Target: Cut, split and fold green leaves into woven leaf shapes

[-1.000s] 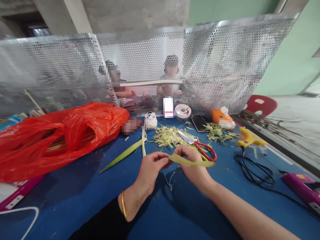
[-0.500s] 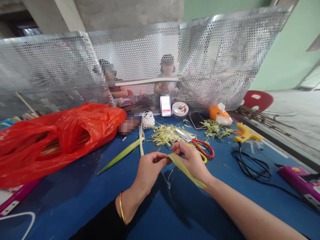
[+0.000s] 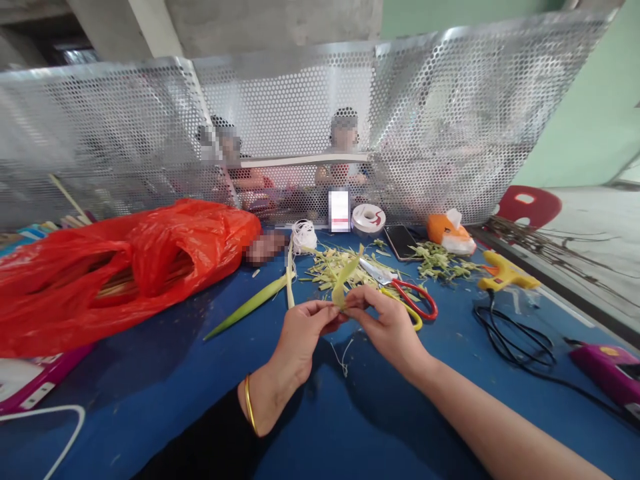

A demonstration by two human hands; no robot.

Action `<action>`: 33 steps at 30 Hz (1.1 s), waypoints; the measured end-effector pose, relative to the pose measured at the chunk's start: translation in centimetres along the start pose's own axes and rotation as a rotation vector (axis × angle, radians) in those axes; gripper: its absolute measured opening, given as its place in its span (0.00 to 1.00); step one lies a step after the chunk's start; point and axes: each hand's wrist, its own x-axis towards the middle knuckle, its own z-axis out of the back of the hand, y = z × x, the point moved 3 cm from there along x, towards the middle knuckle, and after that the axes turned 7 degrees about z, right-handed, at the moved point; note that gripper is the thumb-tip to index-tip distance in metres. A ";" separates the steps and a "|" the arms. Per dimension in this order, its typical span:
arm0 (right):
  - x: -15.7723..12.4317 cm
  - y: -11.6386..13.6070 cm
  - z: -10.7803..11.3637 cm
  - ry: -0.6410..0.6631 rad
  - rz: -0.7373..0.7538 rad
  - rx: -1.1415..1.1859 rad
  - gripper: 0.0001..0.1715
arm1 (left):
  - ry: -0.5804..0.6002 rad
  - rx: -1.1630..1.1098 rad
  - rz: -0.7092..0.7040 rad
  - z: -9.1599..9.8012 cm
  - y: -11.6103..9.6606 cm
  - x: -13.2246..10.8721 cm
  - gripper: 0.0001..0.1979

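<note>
My left hand (image 3: 300, 337) and my right hand (image 3: 387, 327) meet above the blue table (image 3: 150, 393), both pinching one yellow-green leaf strip (image 3: 345, 275). The strip rises from my fingertips and points up and away from me. A gold bangle circles my left wrist. Just beyond my right hand lie red-handled scissors (image 3: 407, 297) on a heap of leaf trimmings (image 3: 333, 263). A long green leaf (image 3: 247, 307) lies on the table left of my hands, and a loose white thread (image 3: 344, 357) trails under them.
A red plastic bag (image 3: 115, 270) of sticks fills the left. At the back stand a thread ball (image 3: 303, 235), tape roll (image 3: 367, 219), phone (image 3: 401, 241) and orange pouch (image 3: 447, 233). A yellow glue gun (image 3: 505, 275) with black cord (image 3: 515, 340) lies right. Two people sit behind a perforated metal screen (image 3: 450, 113).
The free end of the leaf strip swung from lying out to the right, down over my right wrist, then up to point away from me. Both hands kept their pinch.
</note>
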 end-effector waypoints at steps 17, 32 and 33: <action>0.0 -0.2 -0.2 0.033 0.010 -0.075 0.07 | -0.029 0.038 -0.014 -0.2 0.0 -0.4 0.07; -0.3 -1.2 -0.9 -0.117 -0.224 0.137 0.03 | -0.114 0.183 -0.186 -0.4 -0.2 -0.4 0.04; -0.3 -1.3 -0.9 -0.121 -0.219 0.146 0.04 | -0.110 0.175 -0.178 -0.3 -0.2 -0.3 0.04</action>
